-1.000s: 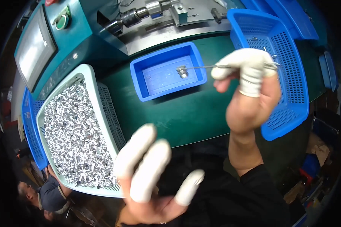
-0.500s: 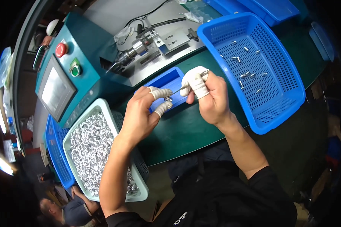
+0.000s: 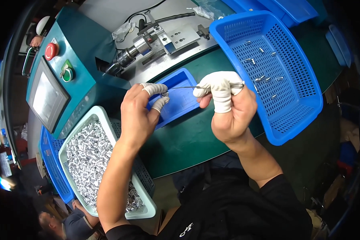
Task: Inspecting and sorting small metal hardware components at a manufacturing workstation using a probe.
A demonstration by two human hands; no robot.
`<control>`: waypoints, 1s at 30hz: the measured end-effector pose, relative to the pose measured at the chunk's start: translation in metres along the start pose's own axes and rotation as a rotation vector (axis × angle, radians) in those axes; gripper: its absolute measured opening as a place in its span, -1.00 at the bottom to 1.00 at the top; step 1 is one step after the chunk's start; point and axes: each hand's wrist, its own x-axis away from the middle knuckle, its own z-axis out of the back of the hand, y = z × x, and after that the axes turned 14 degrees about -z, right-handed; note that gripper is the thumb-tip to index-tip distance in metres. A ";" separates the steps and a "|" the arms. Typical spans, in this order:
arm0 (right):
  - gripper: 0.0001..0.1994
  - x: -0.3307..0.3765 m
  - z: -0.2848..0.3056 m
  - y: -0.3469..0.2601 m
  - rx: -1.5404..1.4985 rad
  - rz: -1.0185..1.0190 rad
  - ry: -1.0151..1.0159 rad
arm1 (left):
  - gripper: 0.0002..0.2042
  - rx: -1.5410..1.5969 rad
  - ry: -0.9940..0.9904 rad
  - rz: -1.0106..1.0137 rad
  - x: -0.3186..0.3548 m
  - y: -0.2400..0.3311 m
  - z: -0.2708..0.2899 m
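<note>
Rod (image 3: 182, 87) held crosswise by two hands

We see the left hand's (image 3: 137, 113) fingers pinching a small metal part (image 3: 164, 95) by the rod's far end, above the tray (image 3: 182, 103) on the bench (image 3: 188, 138). Whether part and rod touch, we cannot tell. The right hand's (image 3: 231, 111) fingers are closed on the rod near its looped end. Long axis: left to right, nearly straight across our view, tip toward the left hand, loop rightward. The part's own axis is too small to read.

Our judgement: holding at both ends steadies so thin a rod; working over the tray would catch drops. The pale basket (image 3: 142, 212), heaped with metal pieces (image 3: 86, 156), and the blue basket (image 3: 306, 96), with a few, flank the hands, probably for easy reach.
</note>
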 end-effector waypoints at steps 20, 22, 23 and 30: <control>-0.80 0.011 -0.012 0.013 0.007 0.099 0.024 | -0.79 0.248 0.131 0.137 0.001 -0.001 -0.007; -0.81 0.012 -0.012 0.013 0.041 0.140 0.027 | -0.79 0.235 0.126 0.125 0.002 -0.002 -0.007; -0.81 0.012 -0.012 0.012 0.040 0.138 0.027 | -0.79 0.225 0.128 0.122 0.002 -0.002 -0.007; -0.84 0.012 -0.012 0.013 0.074 0.234 0.006 | -0.80 0.221 0.136 0.127 0.003 -0.001 -0.009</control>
